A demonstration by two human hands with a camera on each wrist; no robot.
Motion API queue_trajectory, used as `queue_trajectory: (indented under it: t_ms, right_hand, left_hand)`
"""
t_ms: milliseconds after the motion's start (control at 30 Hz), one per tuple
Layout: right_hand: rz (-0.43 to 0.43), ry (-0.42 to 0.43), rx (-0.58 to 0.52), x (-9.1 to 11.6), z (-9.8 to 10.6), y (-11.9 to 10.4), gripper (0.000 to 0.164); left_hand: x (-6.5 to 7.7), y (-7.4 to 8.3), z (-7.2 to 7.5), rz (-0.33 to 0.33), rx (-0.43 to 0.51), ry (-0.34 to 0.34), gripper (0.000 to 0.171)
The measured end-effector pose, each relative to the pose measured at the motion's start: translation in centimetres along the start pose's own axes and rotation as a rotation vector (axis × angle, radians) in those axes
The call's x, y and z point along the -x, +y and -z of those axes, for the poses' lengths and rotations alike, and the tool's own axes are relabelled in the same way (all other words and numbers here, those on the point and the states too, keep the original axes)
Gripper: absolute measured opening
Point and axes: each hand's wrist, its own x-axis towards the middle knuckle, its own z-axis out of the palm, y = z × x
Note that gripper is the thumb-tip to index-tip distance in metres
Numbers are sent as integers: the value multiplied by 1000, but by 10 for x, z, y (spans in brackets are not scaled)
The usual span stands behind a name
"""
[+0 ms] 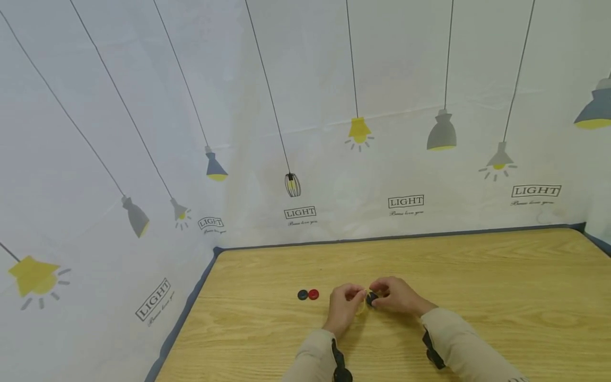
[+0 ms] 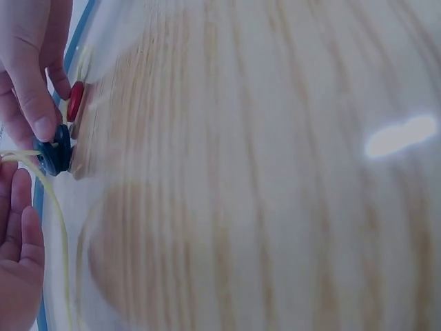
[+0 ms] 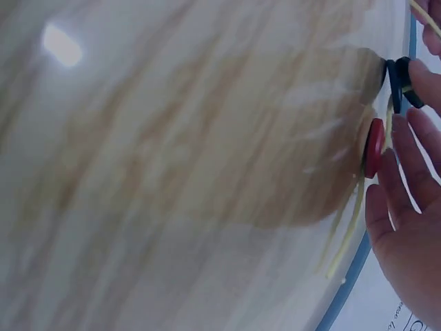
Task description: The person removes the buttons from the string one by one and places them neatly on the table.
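Note:
My left hand (image 1: 345, 307) pinches a thin yellow string (image 1: 361, 307) between thumb and fingertips. Close to its right, my right hand (image 1: 400, 297) holds a round dark button (image 1: 372, 300) between thumb and fingers. In the left wrist view the string (image 2: 63, 234) runs from the left fingertips at the dark button (image 2: 60, 148) and loops downward. A second dark disc shows against the first in the right wrist view. Under the right fingers there is a red button (image 3: 374, 148), hidden in the head view, with the yellow string's tails beside it.
Left of the hands, another dark button (image 1: 303, 295) and another red button (image 1: 313, 294) lie side by side on the wooden table (image 1: 501, 286). A white backdrop (image 1: 334, 159) printed with lamps stands along the table's far and left edges.

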Motion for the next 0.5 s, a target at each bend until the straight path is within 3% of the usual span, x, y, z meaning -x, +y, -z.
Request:
queue_trajectory:
  t_ms: [267,500]
  right_hand:
    - [71,14,65,-3,-3,1,21]
    - [64,18,22,-4,-7,-2,15]
  left_hand:
    - [-1,2,1,22,20,-12,10]
    - [-2,3,2,5,47,-12,13]
